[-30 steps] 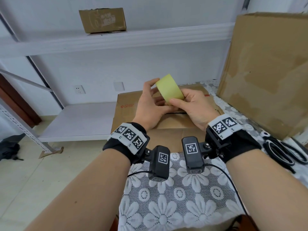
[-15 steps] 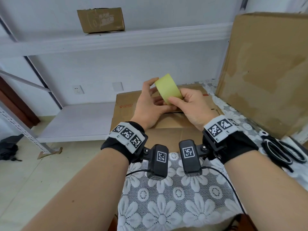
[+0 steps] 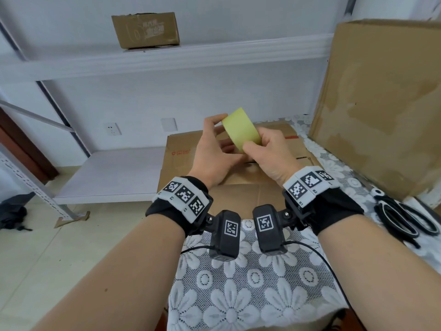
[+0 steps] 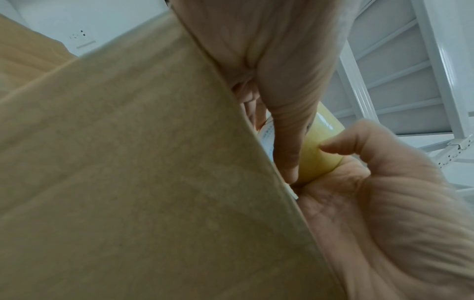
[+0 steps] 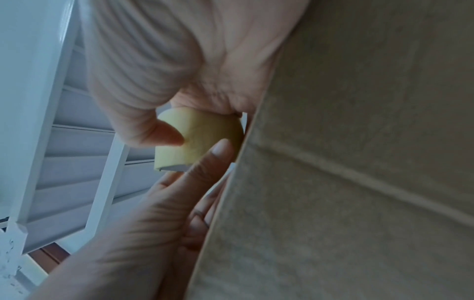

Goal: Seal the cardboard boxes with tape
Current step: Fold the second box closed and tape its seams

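A roll of pale yellow tape (image 3: 241,129) is held up between both hands above a brown cardboard box (image 3: 183,154) that lies on the table. My left hand (image 3: 219,139) grips the roll from the left, thumb on its upper edge. My right hand (image 3: 260,142) holds it from the right, thumb pressed on the outer face. In the left wrist view the tape (image 4: 318,158) sits between a left finger and the right thumb, beside the box (image 4: 128,162). The right wrist view shows the tape (image 5: 202,138) pinched against the box's edge (image 5: 359,142).
A large upright cardboard box (image 3: 381,103) stands at the right. Black scissors (image 3: 401,218) lie on the lace tablecloth (image 3: 238,295) beside my right forearm. A small box (image 3: 145,29) sits on the white shelf (image 3: 167,60) behind. Tiled floor lies to the left.
Hardly anything: both hands still hold the tape roll over the box, shifted only slightly.
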A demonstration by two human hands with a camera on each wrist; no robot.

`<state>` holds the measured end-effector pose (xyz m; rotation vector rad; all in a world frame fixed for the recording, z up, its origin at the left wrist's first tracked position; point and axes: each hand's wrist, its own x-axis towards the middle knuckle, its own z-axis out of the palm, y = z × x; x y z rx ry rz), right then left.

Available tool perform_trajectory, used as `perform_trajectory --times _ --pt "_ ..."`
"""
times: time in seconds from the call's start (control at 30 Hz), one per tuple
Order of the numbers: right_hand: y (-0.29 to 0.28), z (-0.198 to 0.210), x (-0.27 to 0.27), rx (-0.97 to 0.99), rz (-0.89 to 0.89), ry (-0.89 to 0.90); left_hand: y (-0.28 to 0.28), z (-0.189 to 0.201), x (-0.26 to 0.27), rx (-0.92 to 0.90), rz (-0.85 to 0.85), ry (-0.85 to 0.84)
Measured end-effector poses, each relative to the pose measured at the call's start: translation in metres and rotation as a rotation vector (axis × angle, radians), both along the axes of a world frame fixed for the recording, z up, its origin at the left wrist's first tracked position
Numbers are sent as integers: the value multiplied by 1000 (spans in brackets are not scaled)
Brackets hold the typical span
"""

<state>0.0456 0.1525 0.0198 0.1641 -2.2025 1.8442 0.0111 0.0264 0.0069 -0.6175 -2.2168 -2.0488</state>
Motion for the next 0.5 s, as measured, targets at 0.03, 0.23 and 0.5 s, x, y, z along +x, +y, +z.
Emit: perform_trajectory --times 0.03,0.23,0.5 --pt "0 0 0 14 -1 5 0 0 0 -3 1 1" --pt "0 0 1 76 -24 27 -1 -1 -2 10 17 -9" --pt "1 -3 -1 93 -33 32 -1 -3 -4 -10 19 -3"
